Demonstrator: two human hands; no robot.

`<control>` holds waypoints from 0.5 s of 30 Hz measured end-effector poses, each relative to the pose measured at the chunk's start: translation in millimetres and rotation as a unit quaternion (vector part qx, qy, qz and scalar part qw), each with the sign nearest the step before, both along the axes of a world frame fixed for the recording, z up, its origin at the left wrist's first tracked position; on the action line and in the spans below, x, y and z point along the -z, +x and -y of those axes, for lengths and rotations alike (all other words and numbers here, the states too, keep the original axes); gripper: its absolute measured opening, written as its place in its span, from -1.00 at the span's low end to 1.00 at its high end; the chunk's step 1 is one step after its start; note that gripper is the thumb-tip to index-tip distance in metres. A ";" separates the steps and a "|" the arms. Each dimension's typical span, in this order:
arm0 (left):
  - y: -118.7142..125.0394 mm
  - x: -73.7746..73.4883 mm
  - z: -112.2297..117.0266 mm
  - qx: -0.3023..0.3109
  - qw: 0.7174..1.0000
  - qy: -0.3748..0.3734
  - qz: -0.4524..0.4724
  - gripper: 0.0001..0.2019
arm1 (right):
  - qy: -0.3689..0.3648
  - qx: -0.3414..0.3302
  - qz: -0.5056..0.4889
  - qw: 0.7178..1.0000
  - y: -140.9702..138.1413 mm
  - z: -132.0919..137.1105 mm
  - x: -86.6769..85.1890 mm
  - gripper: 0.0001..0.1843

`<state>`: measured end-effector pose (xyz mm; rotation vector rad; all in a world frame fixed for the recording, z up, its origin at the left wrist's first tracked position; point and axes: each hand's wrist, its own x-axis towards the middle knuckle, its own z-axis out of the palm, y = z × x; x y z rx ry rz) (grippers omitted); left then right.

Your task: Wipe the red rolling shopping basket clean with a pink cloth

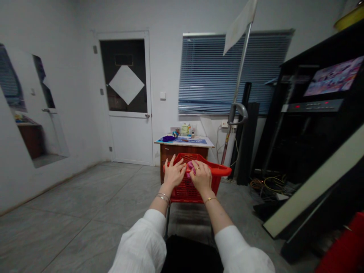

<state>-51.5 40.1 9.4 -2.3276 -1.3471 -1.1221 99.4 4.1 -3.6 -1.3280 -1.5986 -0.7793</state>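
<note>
A red plastic basket (218, 175) stands in front of me on a dark stand. Both my hands reach over its near rim. My left hand (174, 172) lies with fingers spread on the rim, touching a pink cloth (189, 166) inside the basket. My right hand (201, 175) has its fingers curled down on that pink cloth. White sleeves cover both forearms, and bracelets sit on both wrists.
A small wooden table (184, 146) with bottles and a purple item stands behind the basket. A white door (127, 102) is at the back left, a window with blinds (227, 72) at the back. A tall black machine (318, 113) and cables fill the right. A metal pole (237, 94) leans by the window.
</note>
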 end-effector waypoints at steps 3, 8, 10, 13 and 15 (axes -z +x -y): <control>-2.1 1.1 -2.7 0.001 1.000 -0.006 0.004 -0.64 | 0.013 0.041 -0.035 0.998 47.8 2.4 4.9 -0.59; 0.3 2.9 -3.2 0.003 1.000 0.012 0.016 -0.66 | 0.043 0.134 -0.149 0.979 106.1 0.9 10.6 -0.61; 2.1 3.1 -2.5 0.001 1.000 0.015 0.018 -0.66 | 0.051 0.125 -0.148 0.980 87.7 -0.7 10.1 -0.62; 3.4 2.6 -1.1 0.001 1.000 0.018 0.016 -0.66 | 0.055 0.076 -0.095 0.991 31.7 -2.0 6.7 -0.63; 3.3 1.6 0.1 0.001 1.000 0.023 0.011 -0.66 | 0.040 0.030 -0.037 0.998 0.2 -2.0 3.2 -0.62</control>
